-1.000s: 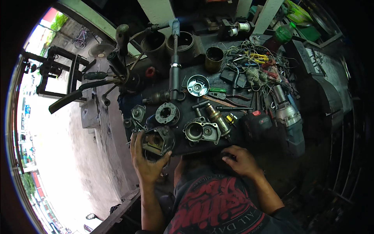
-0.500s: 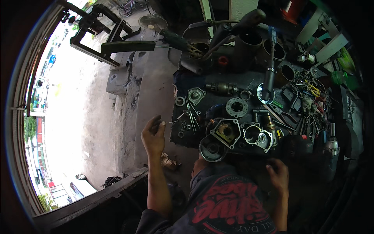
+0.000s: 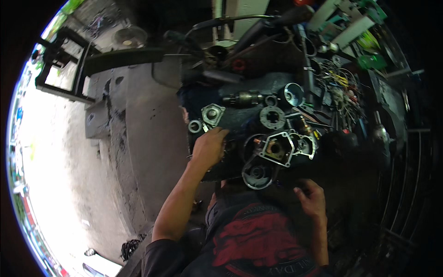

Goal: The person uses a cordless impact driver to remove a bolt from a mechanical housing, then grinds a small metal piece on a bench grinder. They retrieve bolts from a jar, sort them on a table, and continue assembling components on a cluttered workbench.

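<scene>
My left hand [image 3: 208, 150] reaches over the left part of the dark workbench [image 3: 249, 81]. Its fingers bend down where long bolts [image 3: 206, 126] lie, and their tips are hidden. Close beyond it are a pentagonal metal cover [image 3: 212, 114] and a small toothed ring [image 3: 195, 126]. Right of this hand stands an open metal housing [image 3: 277, 148] with a pentagonal rim, a round casing [image 3: 257, 176] at its near side and a smaller housing [image 3: 305, 146] beside it. My right hand [image 3: 312, 197] hovers off the near edge, fingers loosely apart, nothing visible in it.
Farther back lie a geared shaft [image 3: 242, 98], a round flange plate [image 3: 272, 117] and a shiny metal bowl [image 3: 293, 94]. Tangled wires [image 3: 341, 83] heap at the right. A long handlebar-like tube [image 3: 230, 19] crosses the back. At the left stands a metal frame [image 3: 64, 69].
My left hand has moved from beside the bench to over the bolts at its left. The view has shifted and turned; my right hand stays near the front edge.
</scene>
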Tool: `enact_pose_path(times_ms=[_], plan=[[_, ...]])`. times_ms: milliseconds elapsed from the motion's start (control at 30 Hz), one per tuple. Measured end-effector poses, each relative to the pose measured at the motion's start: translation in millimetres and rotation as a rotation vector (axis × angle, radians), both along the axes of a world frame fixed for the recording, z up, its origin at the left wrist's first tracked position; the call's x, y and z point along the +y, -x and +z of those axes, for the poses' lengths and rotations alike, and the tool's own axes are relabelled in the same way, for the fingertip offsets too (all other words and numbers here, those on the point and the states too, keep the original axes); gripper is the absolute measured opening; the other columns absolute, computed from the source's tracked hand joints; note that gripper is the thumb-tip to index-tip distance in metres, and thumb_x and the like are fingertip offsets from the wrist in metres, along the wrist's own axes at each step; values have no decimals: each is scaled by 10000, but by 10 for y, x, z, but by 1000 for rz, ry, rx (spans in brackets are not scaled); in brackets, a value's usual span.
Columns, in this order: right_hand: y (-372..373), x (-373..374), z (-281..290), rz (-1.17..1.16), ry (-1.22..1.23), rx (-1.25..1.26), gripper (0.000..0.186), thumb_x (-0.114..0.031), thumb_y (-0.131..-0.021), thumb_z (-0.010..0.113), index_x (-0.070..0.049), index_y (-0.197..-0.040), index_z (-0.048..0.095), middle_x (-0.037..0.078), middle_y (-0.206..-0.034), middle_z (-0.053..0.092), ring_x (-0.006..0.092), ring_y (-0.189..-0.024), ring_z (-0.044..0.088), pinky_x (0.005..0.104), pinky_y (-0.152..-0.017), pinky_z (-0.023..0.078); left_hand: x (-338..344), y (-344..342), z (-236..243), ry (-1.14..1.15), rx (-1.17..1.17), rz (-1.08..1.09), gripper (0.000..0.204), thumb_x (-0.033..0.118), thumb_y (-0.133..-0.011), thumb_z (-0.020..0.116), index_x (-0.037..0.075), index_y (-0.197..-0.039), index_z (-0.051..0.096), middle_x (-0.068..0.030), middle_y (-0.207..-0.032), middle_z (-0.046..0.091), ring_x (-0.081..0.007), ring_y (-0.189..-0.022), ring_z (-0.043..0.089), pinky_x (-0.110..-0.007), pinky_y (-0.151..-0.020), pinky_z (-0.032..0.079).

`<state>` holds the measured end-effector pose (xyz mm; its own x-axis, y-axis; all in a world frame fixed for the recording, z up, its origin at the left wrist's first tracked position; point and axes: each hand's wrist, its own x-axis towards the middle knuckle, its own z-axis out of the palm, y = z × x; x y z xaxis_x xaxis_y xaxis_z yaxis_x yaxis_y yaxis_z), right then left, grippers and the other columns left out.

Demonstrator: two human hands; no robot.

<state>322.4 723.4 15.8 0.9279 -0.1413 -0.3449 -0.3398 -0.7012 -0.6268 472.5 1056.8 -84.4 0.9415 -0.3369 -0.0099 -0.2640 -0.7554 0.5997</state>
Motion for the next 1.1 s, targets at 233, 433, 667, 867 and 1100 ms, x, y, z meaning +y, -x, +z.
enact_pose_path(times_ms=[233, 433, 667, 867, 1100], plan=[[138, 52, -27, -146, -55, -26, 334, -162, -911, 759, -13, -1206, 708, 128, -1047, 738, 247, -891, 725, 344, -755, 558, -54, 114, 664, 489, 307, 228, 515, 45, -802, 780, 46, -1307, 676, -103, -1171, 692, -176, -1020, 676, -311, -884, 534], [-259, -196, -60, -42, -65, -203, 320, -137, -899, 750, 16, -1176, 696, 168, -1011, 715, 309, -888, 715, 369, -786, 555, -505, 121, 1188, 400, 79, -189, 920, 105, -653, 882, 78, -1488, 496, -192, -1475, 534, -384, -1404, 486, -449, -1169, 394], [-966, -759, -76, -121, -186, -344, 268, -129, -886, 758, 11, -1112, 722, 138, -937, 693, 246, -763, 665, 343, -688, 514, -941, -83, 1254, 279, 104, -288, 834, 147, -629, 831, 93, -1420, 572, -169, -1372, 625, -375, -1295, 570, -459, -1110, 433], [-1928, -1063, -285, -235, -98, -419, 226, -115, -886, 731, -24, -1093, 738, 119, -981, 676, 241, -781, 650, 366, -736, 524, -1005, 36, 1210, 249, 74, -93, 815, 166, -569, 890, 67, -1340, 645, -153, -1237, 710, -336, -1179, 663, -409, -1061, 498], [-2538, -1466, -501, -344, 96, -583, 207, -84, -855, 691, -5, -1046, 718, 192, -1031, 701, 367, -919, 684, 460, -856, 530, -1050, 438, 962, 359, 51, 259, 1041, 108, -519, 996, -3, -1445, 535, -173, -1294, 668, -298, -1177, 665, -393, -1028, 531]])
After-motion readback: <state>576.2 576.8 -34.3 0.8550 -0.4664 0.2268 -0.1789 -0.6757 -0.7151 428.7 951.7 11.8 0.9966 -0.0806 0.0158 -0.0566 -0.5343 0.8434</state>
